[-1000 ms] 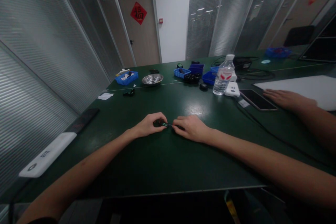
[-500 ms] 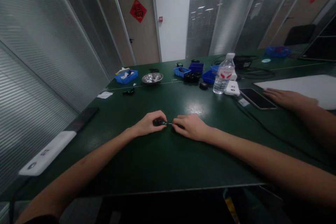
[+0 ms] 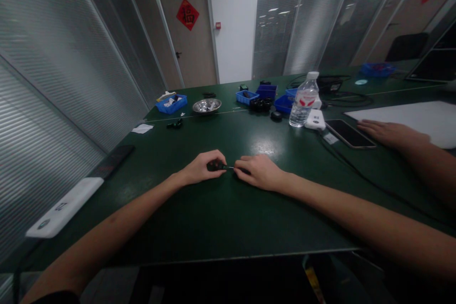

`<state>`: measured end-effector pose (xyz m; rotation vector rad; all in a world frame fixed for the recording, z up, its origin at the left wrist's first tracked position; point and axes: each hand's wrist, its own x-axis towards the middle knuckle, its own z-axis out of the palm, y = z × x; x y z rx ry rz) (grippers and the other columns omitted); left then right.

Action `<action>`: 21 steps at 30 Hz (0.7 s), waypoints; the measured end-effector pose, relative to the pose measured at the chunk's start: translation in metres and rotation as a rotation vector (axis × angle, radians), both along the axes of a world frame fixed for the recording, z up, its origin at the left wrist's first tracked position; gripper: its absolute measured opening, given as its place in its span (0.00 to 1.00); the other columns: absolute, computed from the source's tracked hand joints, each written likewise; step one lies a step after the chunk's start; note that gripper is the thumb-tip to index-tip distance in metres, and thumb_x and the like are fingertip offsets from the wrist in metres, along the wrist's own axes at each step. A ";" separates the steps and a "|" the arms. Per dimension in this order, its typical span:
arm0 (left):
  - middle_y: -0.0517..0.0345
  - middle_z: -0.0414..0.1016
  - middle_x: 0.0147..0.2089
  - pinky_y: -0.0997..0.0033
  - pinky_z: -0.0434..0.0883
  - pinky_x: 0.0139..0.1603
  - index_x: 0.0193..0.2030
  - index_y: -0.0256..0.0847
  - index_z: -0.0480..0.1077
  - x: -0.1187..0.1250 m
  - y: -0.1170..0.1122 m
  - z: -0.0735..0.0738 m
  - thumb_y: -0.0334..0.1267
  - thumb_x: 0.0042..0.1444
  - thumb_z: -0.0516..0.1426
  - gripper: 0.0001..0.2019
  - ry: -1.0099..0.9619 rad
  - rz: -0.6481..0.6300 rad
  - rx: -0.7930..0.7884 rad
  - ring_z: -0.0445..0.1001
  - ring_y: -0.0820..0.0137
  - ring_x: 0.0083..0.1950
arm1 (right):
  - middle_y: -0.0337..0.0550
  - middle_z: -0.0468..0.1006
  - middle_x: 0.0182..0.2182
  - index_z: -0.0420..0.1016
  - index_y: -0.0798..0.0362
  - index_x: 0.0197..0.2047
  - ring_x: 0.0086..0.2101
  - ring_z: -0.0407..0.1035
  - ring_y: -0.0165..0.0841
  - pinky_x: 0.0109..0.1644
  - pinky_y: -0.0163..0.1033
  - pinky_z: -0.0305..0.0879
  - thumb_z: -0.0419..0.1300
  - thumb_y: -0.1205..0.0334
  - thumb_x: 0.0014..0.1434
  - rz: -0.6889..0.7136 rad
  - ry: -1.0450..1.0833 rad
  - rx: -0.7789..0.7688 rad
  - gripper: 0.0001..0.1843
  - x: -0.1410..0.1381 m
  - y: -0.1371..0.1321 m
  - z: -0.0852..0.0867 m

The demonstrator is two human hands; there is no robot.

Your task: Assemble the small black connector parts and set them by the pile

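Both my hands rest close together on the dark green table (image 3: pixel 221 218), near its middle. My left hand (image 3: pixel 202 169) is curled round a small dark part (image 3: pixel 213 167) that shows between its fingers. A thin shaft (image 3: pixel 230 168) runs from that part to my right hand (image 3: pixel 258 172), whose fingers are closed on its other end, a slim tool I cannot make out fully. The fingertips of the two hands nearly touch.
Another person's hand (image 3: pixel 390 133) lies flat at the right beside a phone (image 3: pixel 349 134) and white sheet (image 3: pixel 409 116). Farther back stand a water bottle (image 3: pixel 302 102), blue bins (image 3: pixel 171 104), a metal bowl (image 3: pixel 207 106) and cables. A white device (image 3: pixel 66 206) lies at the left edge.
Almost nothing differs; my hands stay together, and the small green glint between them is no longer visible.
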<state>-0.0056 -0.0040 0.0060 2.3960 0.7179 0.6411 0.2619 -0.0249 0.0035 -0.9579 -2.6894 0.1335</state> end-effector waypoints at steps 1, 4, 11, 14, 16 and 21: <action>0.53 0.73 0.49 0.67 0.71 0.47 0.50 0.40 0.72 0.000 0.000 0.000 0.39 0.63 0.61 0.11 -0.002 0.000 -0.001 0.72 0.67 0.46 | 0.40 0.74 0.34 0.74 0.52 0.44 0.28 0.62 0.27 0.31 0.37 0.46 0.49 0.54 0.73 0.001 -0.001 -0.001 0.16 0.000 0.000 0.000; 0.53 0.73 0.48 0.67 0.71 0.47 0.51 0.40 0.72 0.000 0.000 -0.001 0.39 0.63 0.61 0.11 0.010 0.002 -0.004 0.72 0.67 0.46 | 0.40 0.75 0.34 0.75 0.51 0.44 0.28 0.62 0.28 0.31 0.37 0.46 0.49 0.53 0.73 -0.001 0.001 -0.003 0.16 0.000 -0.001 0.000; 0.55 0.74 0.46 0.67 0.71 0.46 0.50 0.40 0.72 0.000 0.001 -0.004 0.39 0.63 0.61 0.11 0.029 0.041 0.011 0.73 0.68 0.44 | 0.40 0.74 0.34 0.74 0.51 0.43 0.27 0.61 0.28 0.31 0.37 0.46 0.49 0.53 0.73 -0.012 -0.002 0.010 0.16 0.000 0.000 -0.002; 0.54 0.74 0.46 0.68 0.71 0.45 0.49 0.40 0.73 0.001 0.001 -0.004 0.39 0.62 0.62 0.10 0.053 0.031 0.019 0.72 0.68 0.43 | 0.40 0.74 0.34 0.74 0.52 0.43 0.27 0.61 0.28 0.32 0.37 0.46 0.49 0.53 0.73 -0.010 -0.014 0.010 0.16 0.000 0.000 -0.002; 0.54 0.74 0.46 0.67 0.71 0.45 0.49 0.40 0.72 0.002 0.000 -0.003 0.38 0.62 0.61 0.10 0.065 0.025 0.022 0.72 0.68 0.43 | 0.40 0.74 0.34 0.73 0.52 0.43 0.28 0.61 0.28 0.32 0.37 0.46 0.49 0.54 0.73 -0.010 -0.015 0.009 0.16 -0.001 0.000 -0.001; 0.54 0.73 0.47 0.67 0.71 0.45 0.50 0.40 0.72 0.003 0.000 -0.002 0.38 0.63 0.61 0.11 0.069 0.012 0.023 0.72 0.68 0.44 | 0.40 0.74 0.34 0.73 0.52 0.43 0.28 0.61 0.27 0.32 0.36 0.46 0.48 0.54 0.74 0.014 -0.002 -0.005 0.16 0.000 -0.001 0.000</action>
